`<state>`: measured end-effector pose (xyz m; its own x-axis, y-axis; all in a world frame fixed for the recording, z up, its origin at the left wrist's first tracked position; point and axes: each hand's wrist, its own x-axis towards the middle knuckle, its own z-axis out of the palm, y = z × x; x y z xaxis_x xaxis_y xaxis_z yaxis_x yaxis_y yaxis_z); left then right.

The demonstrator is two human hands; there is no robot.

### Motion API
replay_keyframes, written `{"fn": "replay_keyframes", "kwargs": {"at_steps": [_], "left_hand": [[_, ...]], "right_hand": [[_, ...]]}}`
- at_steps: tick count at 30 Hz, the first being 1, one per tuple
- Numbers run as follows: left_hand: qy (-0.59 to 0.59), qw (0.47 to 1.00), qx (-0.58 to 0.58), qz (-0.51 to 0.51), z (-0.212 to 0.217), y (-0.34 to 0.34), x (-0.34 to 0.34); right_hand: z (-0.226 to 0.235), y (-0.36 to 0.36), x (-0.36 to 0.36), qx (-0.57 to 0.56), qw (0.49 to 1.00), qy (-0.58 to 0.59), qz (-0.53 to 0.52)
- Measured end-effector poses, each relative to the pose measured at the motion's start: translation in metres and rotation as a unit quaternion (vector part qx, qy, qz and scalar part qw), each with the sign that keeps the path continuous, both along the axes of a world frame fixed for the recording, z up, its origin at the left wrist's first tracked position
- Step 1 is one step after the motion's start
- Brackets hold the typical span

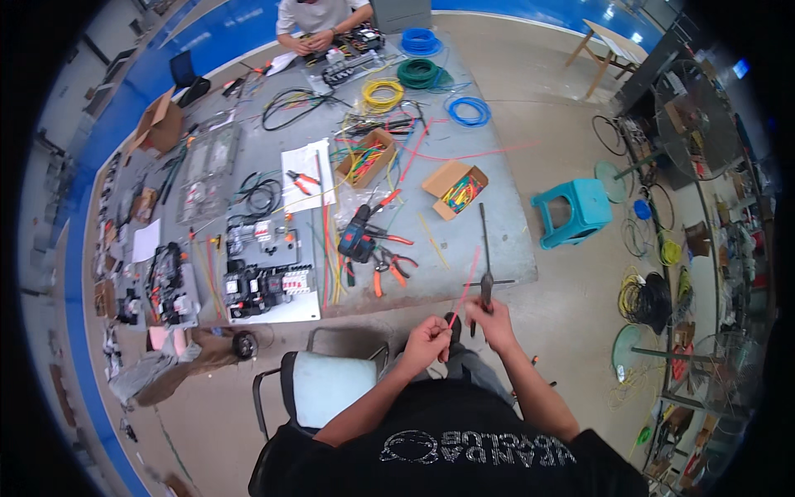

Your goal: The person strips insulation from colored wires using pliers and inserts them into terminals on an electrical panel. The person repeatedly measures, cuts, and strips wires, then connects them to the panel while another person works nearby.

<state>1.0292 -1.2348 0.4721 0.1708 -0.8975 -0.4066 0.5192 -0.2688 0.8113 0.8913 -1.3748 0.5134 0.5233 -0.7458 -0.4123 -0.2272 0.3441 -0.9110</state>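
Note:
My left hand [429,340] is closed, pinching the lower end of a thin red wire [471,277] that slants up toward the table edge. To its right, my right hand [496,326] is closed around the lower part of a dark tool [486,286] with a long thin shaft and a crossbar; its exact kind cannot be made out. Both hands are in front of the table's near edge, above my lap. On the table beyond them stands an open cardboard box [448,205] of short coloured wires. Several orange-handled pliers [389,269] lie left of it.
Left on the grey table [505,240], a panel [273,311] carries black electrical parts. Coils of blue [421,41], green and yellow wire lie farther back, where another person [319,25] works. A chair [331,385] stands at my left, a turquoise stool [573,207] beyond the table's right edge.

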Motion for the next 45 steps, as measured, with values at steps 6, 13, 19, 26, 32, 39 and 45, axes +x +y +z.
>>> {"fn": "replay_keyframes", "kwargs": {"at_steps": [6,13,19,26,32,39,45], "left_hand": [[-0.170,0.981,0.008,0.089,0.058,0.026,-0.019],[-0.407,0.888,0.049,0.210,0.064,0.032,-0.041],[-0.265,0.938,0.086,0.206,0.068,0.045,-0.039],[-0.104,0.972,0.017,0.208,0.090,0.037,0.015],[-0.177,0.963,0.030,0.200,0.060,0.052,0.084],[-0.165,0.968,0.032,0.187,0.060,0.090,0.211],[0.014,0.992,0.019,0.125,0.065,0.125,0.299]], "right_hand": [[0.050,-0.021,0.040,-0.027,0.990,-0.111,0.077],[0.045,-0.049,0.050,0.025,0.980,-0.175,0.091],[0.045,-0.036,0.078,0.053,0.970,-0.209,0.110],[0.050,-0.029,0.123,0.008,0.961,-0.207,0.186],[0.036,-0.022,0.178,0.088,0.973,-0.161,0.137],[0.042,0.011,0.282,0.175,0.970,-0.138,0.101],[0.046,0.032,0.356,0.154,0.977,-0.104,0.108]]}}
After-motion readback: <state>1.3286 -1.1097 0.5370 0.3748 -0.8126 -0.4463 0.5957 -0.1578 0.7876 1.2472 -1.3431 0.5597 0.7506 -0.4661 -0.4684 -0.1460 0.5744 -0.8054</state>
